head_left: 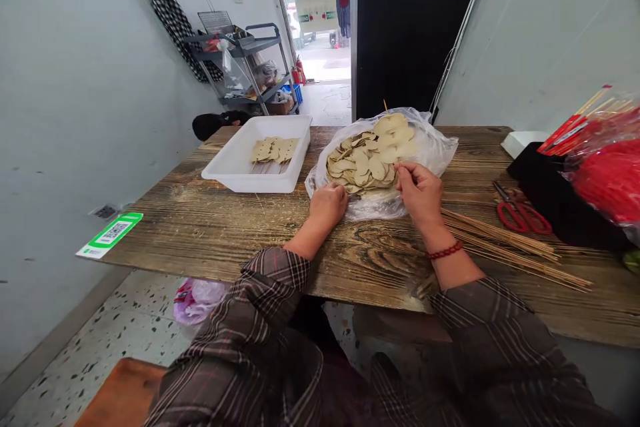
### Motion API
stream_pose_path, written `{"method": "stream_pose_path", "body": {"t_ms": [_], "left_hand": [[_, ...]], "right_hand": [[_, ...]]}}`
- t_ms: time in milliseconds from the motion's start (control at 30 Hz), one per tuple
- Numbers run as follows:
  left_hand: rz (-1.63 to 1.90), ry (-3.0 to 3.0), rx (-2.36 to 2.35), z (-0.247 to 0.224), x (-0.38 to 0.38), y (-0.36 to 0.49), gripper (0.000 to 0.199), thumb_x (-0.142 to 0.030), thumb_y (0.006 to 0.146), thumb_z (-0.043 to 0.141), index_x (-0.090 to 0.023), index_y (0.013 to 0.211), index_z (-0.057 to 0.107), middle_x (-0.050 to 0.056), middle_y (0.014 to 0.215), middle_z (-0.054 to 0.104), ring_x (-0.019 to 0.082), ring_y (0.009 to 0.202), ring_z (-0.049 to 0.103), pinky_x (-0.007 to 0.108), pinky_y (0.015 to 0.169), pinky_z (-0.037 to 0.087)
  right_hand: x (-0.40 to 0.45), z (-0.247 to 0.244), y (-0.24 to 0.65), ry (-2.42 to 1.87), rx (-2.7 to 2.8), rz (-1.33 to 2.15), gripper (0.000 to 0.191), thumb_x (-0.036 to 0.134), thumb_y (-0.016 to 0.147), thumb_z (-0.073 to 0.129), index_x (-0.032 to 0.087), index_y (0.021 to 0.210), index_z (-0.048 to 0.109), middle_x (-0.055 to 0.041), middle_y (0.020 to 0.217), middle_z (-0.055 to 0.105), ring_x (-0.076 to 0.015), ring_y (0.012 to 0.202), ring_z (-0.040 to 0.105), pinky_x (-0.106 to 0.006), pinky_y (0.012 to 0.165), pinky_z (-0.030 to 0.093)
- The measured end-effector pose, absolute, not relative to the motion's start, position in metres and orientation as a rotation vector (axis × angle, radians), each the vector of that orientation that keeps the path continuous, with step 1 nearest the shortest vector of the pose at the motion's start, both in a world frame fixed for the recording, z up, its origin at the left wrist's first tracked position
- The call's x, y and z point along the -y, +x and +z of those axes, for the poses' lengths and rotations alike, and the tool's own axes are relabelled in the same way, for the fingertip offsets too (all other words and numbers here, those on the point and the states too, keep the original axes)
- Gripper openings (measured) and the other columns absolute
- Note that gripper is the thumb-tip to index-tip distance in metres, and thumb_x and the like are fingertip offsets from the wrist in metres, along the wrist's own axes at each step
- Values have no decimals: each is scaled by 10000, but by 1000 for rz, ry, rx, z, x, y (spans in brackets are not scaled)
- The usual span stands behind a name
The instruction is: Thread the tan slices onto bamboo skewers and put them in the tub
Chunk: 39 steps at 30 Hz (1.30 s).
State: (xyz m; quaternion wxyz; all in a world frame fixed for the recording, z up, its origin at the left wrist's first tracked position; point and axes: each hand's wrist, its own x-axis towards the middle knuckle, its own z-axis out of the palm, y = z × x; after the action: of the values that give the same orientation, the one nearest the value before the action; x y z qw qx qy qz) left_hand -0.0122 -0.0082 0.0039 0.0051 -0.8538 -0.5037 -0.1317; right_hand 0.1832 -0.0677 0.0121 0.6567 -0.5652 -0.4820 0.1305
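A clear plastic bag point(440, 147) lies spread on the table, heaped with thin beige oval slices point(350, 163). My right hand point(421, 192), at the bag's right side, pinches the lower end of a bamboo skewer. Several flat slices point(393, 137) are threaded on that skewer, and its pointed tip point(385, 105) sticks out above them. At the bag's front left edge is my left hand point(329, 202), its fingers curled in against the heap; what they hold, if anything, is hidden. A white plastic tub point(235, 181) to the left contains finished-looking skewers of the same slices point(274, 149).
Loose bamboo skewers point(520, 250) lie on the wooden table point(200, 233) to the right. Red-handled scissors point(523, 217), a black holder point(540, 193) and a red plastic-wrapped bundle point(607, 177) are beyond them. A green-and-white card point(113, 233) is at the left corner. A grey cart point(245, 47) stands behind.
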Motion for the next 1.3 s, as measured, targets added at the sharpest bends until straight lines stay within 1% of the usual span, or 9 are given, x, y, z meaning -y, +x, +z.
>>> {"method": "stream_pose_path", "body": {"t_ms": [133, 267, 400, 667, 800, 967, 1100, 1233, 1300], "left_hand": [[-473, -2670, 1547, 3, 7, -12, 283, -281, 919, 462, -153, 830, 698, 146, 1009, 638, 248, 980, 585, 352, 846, 435], [-455, -2688, 1426, 3, 6, -13, 278, -236, 918, 445, -142, 853, 699, 151, 1031, 632, 264, 1011, 560, 378, 892, 417], [-394, -2696, 1408, 3, 8, -14, 273, -279, 940, 423, -165, 911, 670, 135, 1004, 644, 248, 969, 578, 361, 847, 420], [-352, -2699, 1575, 10, 8, -6, 300, -297, 973, 338, -222, 1044, 620, 82, 1085, 657, 227, 932, 626, 319, 714, 423], [-260, -2729, 1559, 14, 8, -5, 312, -268, 963, 346, -232, 1084, 631, 81, 1137, 639, 224, 945, 633, 316, 715, 429], [-222, -2722, 1560, 11, 5, -1, 316, -255, 951, 360, -216, 1101, 635, 102, 1112, 637, 235, 924, 638, 323, 707, 427], [-439, -2696, 1598, 6, 0, 0, 256, -276, 928, 409, -208, 999, 646, 91, 1036, 643, 214, 854, 627, 315, 692, 422], [-988, -2761, 1483, 4, -13, -4, 89, -187, 806, 537, -186, 757, 611, 68, 915, 634, 196, 900, 594, 301, 772, 430], [-1293, -2864, 1442, 4, -20, -5, 69, -146, 740, 562, -177, 679, 562, 49, 846, 635, 178, 874, 588, 285, 780, 435]], "right_hand": [[68, 12, 183, -1282, 1091, 304, 314, 415, 866, 555, 159, 944, 719, 15, 570, 562, -130, 537, 516, -235, 508, 415], [68, 13, 182, -1291, 1086, 313, 311, 413, 860, 554, 158, 930, 718, 21, 561, 559, -125, 524, 510, -234, 511, 418], [69, 14, 182, -1292, 1097, 320, 304, 390, 863, 550, 149, 941, 719, 21, 558, 562, -125, 519, 510, -240, 520, 421], [70, 15, 180, -1326, 1107, 333, 308, 380, 861, 551, 143, 958, 723, 22, 550, 570, -127, 526, 524, -247, 541, 429], [70, 15, 180, -1319, 1107, 346, 304, 376, 863, 551, 143, 958, 722, 20, 548, 571, -123, 509, 516, -249, 532, 427], [68, 10, 181, -1319, 1127, 331, 301, 384, 870, 547, 152, 952, 721, 18, 557, 569, -120, 518, 514, -237, 518, 413], [67, 8, 182, -1330, 1133, 330, 309, 395, 874, 547, 151, 955, 719, 23, 552, 563, -110, 500, 495, -229, 510, 405], [68, 9, 182, -1331, 1145, 323, 311, 392, 880, 542, 147, 955, 719, 19, 559, 567, -108, 510, 498, -223, 510, 402], [69, 10, 181, -1340, 1141, 326, 313, 394, 880, 542, 147, 955, 720, 19, 556, 566, -107, 507, 500, -221, 507, 401]]}}
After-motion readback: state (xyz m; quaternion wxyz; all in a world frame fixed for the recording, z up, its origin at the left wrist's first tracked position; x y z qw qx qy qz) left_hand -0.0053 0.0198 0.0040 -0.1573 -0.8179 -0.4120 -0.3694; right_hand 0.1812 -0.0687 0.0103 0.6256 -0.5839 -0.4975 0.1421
